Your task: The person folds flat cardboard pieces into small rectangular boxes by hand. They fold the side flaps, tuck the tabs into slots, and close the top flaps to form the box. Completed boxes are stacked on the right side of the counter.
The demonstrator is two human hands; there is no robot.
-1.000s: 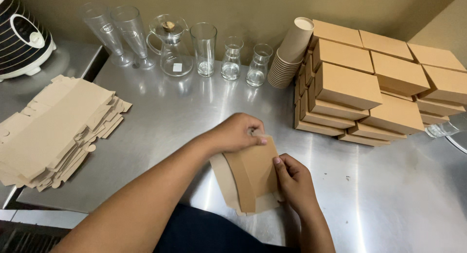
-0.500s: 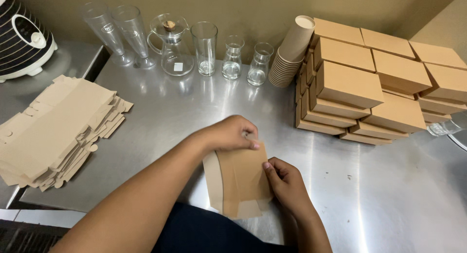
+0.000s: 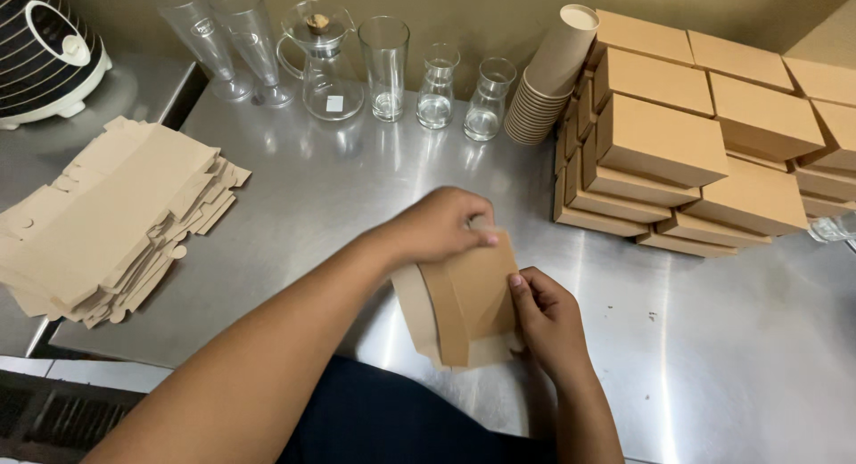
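A brown cardboard box blank (image 3: 464,303) is half folded just above the steel counter (image 3: 713,357), near its front edge. My left hand (image 3: 441,223) grips the blank's top edge with fingers curled over it. Along the blank's right side my right hand (image 3: 548,317) pinches it, thumb on the front face. Both hands hold the same piece. The blank's lower flaps are partly hidden behind my wrists.
A pile of flat box blanks (image 3: 107,219) lies at the left. Folded brown boxes (image 3: 695,152) are stacked at the right, beside a leaning stack of paper cups (image 3: 548,81). Glasses and a glass jug (image 3: 325,58) line the back wall. A striped appliance (image 3: 45,58) stands far left.
The blank was flattened between my hands, then bent again. Both hands stayed at the same spot on the counter, shifting only slightly along its edges.
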